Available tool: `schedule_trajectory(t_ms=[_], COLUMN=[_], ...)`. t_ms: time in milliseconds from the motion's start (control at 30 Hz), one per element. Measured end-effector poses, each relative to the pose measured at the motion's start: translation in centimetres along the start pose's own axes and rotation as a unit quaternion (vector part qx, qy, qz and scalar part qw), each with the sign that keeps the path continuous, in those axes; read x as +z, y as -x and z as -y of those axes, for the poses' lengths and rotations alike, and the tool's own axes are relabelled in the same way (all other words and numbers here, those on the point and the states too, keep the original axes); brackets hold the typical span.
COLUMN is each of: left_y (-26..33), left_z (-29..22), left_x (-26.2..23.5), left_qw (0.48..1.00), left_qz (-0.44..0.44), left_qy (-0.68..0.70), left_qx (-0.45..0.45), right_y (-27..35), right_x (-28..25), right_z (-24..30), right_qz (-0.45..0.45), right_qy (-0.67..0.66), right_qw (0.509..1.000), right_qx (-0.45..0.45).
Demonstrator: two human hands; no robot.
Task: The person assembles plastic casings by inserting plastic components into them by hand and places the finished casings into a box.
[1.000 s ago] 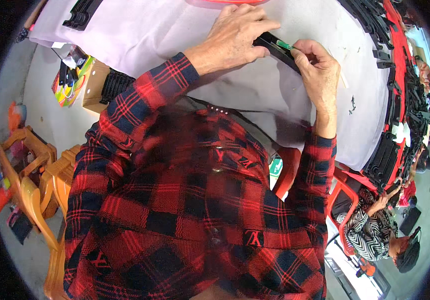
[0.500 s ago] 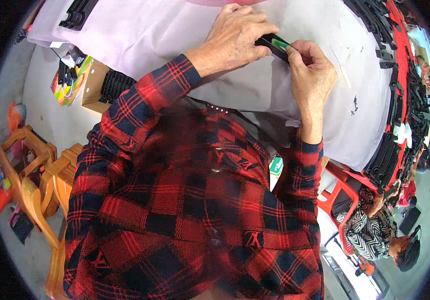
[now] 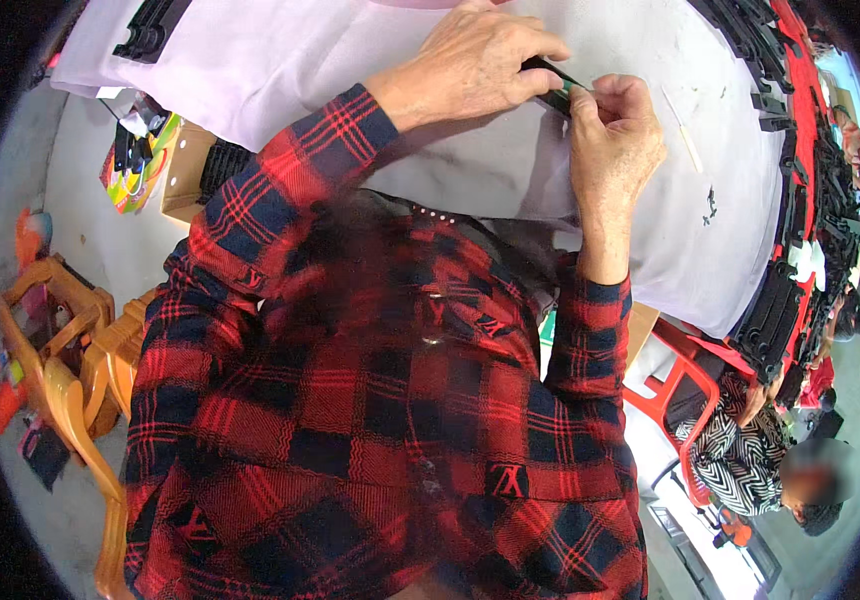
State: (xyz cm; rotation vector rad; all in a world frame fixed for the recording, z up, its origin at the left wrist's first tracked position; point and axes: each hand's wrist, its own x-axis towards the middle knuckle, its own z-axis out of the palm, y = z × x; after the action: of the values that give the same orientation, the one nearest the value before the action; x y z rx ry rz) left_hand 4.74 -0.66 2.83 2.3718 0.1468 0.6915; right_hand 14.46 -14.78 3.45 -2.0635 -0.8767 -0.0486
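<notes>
My left hand (image 3: 475,60) is closed over a small black plastic part (image 3: 550,82), most of which is hidden under its fingers. My right hand (image 3: 612,135) pinches the part's free end, where a thin green piece (image 3: 568,90) shows between the fingertips. Both hands meet over a pale cloth-covered table (image 3: 280,60). Red and black plaid sleeves cover both forearms.
A thin pale stick (image 3: 688,145) lies on the table right of my hands. Rows of black plastic parts (image 3: 775,310) line the table's right edge. A cardboard box (image 3: 185,170) and orange chairs (image 3: 60,370) stand to the left. Another person (image 3: 750,450) sits at lower right on a red stool.
My right hand has moved left and up, closing onto the end of the black part. The left hand has stayed on the part with little movement.
</notes>
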Motion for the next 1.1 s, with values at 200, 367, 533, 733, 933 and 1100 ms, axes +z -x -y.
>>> schedule_trajectory(t_ms=[200,367,533,733,933,1100], left_y=[-1.6,-2.2,-2.5,-2.3,-2.1,-2.2], left_z=[0.2,0.4,0.9,1.1,0.5,0.8], left_x=[-0.2,-0.5,-0.5,-1.1,-1.2,-1.5], left_qw=[0.995,0.984,0.984,0.986,0.991,0.987], left_qz=[0.080,0.122,0.143,0.133,0.127,0.142], left_qy=[0.057,0.100,0.085,0.072,0.040,0.033], left_qx=[-0.031,-0.079,-0.070,-0.070,-0.034,-0.073], right_y=[0.3,0.0,-0.1,0.5,1.0,1.0], right_x=[0.7,0.3,0.4,0.6,-0.6,-1.5], right_z=[-0.4,0.0,-0.4,-0.1,-1.6,-1.8], right_qz=[-0.007,0.009,-0.003,-0.003,0.030,0.036], right_qy=[0.009,0.045,0.104,0.110,0.065,-0.073], right_qw=[1.000,0.999,0.992,0.986,0.983,0.995], right_qx=[-0.021,-0.025,-0.071,-0.124,-0.167,-0.063])
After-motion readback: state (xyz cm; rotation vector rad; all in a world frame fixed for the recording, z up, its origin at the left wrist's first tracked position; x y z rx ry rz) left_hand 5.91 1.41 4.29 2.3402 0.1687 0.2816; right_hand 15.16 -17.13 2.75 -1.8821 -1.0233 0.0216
